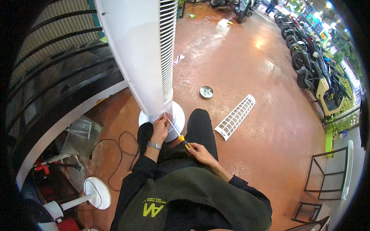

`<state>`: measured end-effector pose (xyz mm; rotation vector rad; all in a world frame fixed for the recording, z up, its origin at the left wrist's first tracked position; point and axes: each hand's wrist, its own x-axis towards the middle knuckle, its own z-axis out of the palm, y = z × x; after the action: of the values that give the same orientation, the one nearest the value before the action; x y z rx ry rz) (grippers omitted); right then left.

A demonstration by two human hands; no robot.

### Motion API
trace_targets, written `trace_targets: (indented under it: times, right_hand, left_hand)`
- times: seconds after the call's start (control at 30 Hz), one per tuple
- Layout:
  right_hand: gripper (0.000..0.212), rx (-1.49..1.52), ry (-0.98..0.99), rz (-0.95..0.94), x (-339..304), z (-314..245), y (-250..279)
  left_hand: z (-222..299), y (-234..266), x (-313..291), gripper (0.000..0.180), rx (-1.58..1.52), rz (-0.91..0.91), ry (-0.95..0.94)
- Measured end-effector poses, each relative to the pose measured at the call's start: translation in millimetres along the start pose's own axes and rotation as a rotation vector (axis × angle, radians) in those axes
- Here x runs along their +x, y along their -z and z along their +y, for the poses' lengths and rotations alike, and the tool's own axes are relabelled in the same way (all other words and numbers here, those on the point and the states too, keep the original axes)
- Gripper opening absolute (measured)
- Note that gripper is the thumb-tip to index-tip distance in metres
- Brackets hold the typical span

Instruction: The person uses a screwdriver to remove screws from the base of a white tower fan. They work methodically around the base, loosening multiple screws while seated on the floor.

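Note:
A tall white tower fan (140,50) with a slatted side stands upright on its round white base (178,115), between my knees. My right hand (202,154) grips the yellow-and-black handle of a screwdriver (180,138), its shaft slanting up and left to the bottom of the fan's body. At the shaft's tip, my left hand (160,129) has its fingers pinched together against the fan's lower end. What they pinch, if anything, is too small to tell. A watch (154,145) circles my left wrist.
Right of the fan lie a small round dish (206,92) holding small shiny pieces and a white grid panel (236,116). A dark cable (120,154) loops at left, near a white stand with a round base (101,192). Parked motorcycles (304,61) line the far right; a black metal frame (325,173) stands nearer.

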<state>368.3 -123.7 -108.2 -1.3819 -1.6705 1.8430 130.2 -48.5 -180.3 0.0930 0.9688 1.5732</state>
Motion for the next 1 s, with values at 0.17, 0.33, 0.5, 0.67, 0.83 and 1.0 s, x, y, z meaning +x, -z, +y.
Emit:
trace_targets:
  times: [0.17,0.33,0.5,0.67,0.83,1.0]
  right_hand:
    - [0.055,-0.139,0.053,0.224,-2.9,3.8,-2.4]
    - [0.061,-0.16,0.02,0.215,-4.3,-2.9,-8.0]
    - [0.064,-0.18,-0.013,0.196,-7.2,-4.5,-7.6]
    - [0.063,-0.184,-0.052,0.205,-12.1,-14.3,-7.1]
    - [0.063,-0.194,-0.063,0.192,-13.2,-11.4,-5.0]
    - [0.063,-0.193,-0.029,0.198,-9.2,-8.3,-5.8]
  left_hand:
    - [5.5,-7.9,-10.0,0.023,0.002,-0.054,0.025]
    - [11.5,-10.1,-18.9,0.028,0.012,-0.056,0.026]
    - [12.5,-10.8,-23.0,0.033,-0.004,-0.071,0.063]
    - [13.6,-14.4,-26.6,0.035,0.03,-0.084,0.052]
    - [11.3,-14.6,-26.8,0.036,0.031,-0.094,0.052]
    - [11.0,-12.3,-24.1,0.035,0.023,-0.068,0.038]
